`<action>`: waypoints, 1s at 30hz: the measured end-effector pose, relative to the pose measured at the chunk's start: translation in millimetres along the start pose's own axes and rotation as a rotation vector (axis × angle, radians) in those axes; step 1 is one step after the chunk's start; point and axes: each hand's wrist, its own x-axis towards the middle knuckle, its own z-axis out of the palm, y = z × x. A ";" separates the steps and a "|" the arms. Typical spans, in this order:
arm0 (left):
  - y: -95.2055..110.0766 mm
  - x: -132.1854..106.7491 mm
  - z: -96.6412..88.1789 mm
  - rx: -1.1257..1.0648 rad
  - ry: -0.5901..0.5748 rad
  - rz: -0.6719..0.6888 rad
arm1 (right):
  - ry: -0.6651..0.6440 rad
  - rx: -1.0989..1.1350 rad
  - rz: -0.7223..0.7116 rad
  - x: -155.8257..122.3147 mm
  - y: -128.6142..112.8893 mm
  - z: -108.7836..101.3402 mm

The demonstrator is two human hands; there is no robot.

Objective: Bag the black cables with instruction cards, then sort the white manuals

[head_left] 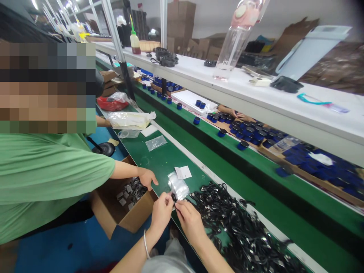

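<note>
The person's left hand [161, 211] and right hand [190, 219] are meeting at the near edge of the green surface [159, 161], with their fingertips almost touching. The left hand is closing thumb and forefinger on the near end of a small clear plastic bag [179, 186], which is lying flat on the surface and pointing away from the person. The right hand is pinching a small coiled black cable [173, 197] right at the mouth of that bag, with its other fingers curling loosely underneath; how far the cable is sitting inside the bag is hard to tell. A thin bracelet [146, 244] is hanging on the left wrist. Just right of the hands, a big loose pile of black cables [241, 233] is spreading across the surface. A white paper slip [183, 171] is lying just beyond the bag. To the left, a co-worker in a green shirt [48, 178] is resting a hand [148, 177] on the edge of the surface, above an open cardboard box [133, 222] that is holding bagged cables. Farther up the surface another clear bag [156, 142] is lying flat. Across the belt, blue-capped jars [250, 132] are crowding together under a white shelf [256, 94], and another person's hand [237, 114] is reaching among them. A tall clear bottle [231, 45] is standing on the shelf.
</note>
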 end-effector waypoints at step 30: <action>4.5 -18.0 -4.9 -0.106 0.039 0.104 | -0.126 0.151 0.533 16.6 -0.8 6.5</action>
